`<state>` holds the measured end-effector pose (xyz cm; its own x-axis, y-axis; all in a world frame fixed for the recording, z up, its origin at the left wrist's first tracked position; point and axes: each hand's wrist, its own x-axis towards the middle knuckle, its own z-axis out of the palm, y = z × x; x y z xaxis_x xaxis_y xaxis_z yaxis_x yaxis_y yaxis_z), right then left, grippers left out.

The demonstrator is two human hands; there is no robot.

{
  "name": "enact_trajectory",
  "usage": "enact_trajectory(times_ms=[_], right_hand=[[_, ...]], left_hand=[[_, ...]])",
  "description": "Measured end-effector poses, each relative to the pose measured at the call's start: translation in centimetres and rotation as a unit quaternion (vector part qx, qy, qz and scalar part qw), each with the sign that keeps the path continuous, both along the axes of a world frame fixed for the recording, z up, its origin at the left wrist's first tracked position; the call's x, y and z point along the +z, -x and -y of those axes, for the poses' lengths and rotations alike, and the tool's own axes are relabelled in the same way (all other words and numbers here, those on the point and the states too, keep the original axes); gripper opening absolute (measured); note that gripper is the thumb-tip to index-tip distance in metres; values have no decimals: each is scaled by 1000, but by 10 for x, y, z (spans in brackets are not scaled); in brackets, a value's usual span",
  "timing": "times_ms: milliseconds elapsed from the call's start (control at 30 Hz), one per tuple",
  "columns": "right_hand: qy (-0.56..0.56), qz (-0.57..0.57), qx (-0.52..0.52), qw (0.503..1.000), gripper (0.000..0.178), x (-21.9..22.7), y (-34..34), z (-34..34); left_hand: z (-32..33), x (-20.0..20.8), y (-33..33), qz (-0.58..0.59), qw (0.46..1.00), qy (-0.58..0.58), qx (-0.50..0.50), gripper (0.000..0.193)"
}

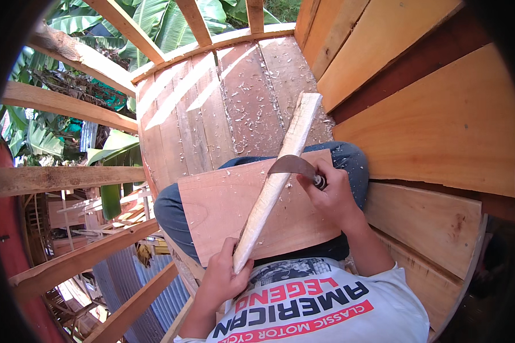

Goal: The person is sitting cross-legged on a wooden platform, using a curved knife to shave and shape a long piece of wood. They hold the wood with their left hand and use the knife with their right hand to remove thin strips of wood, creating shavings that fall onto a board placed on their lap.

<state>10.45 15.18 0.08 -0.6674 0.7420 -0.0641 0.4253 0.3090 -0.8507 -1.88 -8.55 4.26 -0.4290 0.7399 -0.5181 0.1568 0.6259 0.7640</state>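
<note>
My left hand (228,275) is closed round the near end of a long, pale strip of wood (261,212). The strip slants up and away to the right, past my knees. In my right hand (333,193) is the dark handle of a curved, sickle-shaped knife (292,165). Its blade lies across the strip at about the middle, touching or just above it. Under both, a flat reddish-brown board (212,211) rests across my lap. A few small shavings lie on the board and on my jeans.
Curled shavings are scattered over the plank floor (244,94). A wall of wide wooden planks (423,120) stands close on my right. Along the left and far sides runs a railing of spaced wooden bars (68,182), with banana leaves (169,35) and corrugated metal sheets (129,280) beyond it.
</note>
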Motion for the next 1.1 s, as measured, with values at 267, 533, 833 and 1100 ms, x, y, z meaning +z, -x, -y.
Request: enact_trajectory(times_ms=[267, 533, 833, 1100], right_hand=[[-51, -18, 70, 996, 24, 6, -12, 18], [-215, -28, 91, 972, 29, -9, -11, -7], [-265, -18, 40, 963, 33, -8, -8, -15], [-278, -64, 58, 957, 40, -15, 2, -5]], left_hand=[[1, -5, 7, -126, 991, -42, -6, 34], [2, 0, 11, -129, 989, -63, 29, 37], [13, 0, 12, -108, 993, -53, -2, 36], [7, -2, 12, -101, 993, -59, 1, 36]])
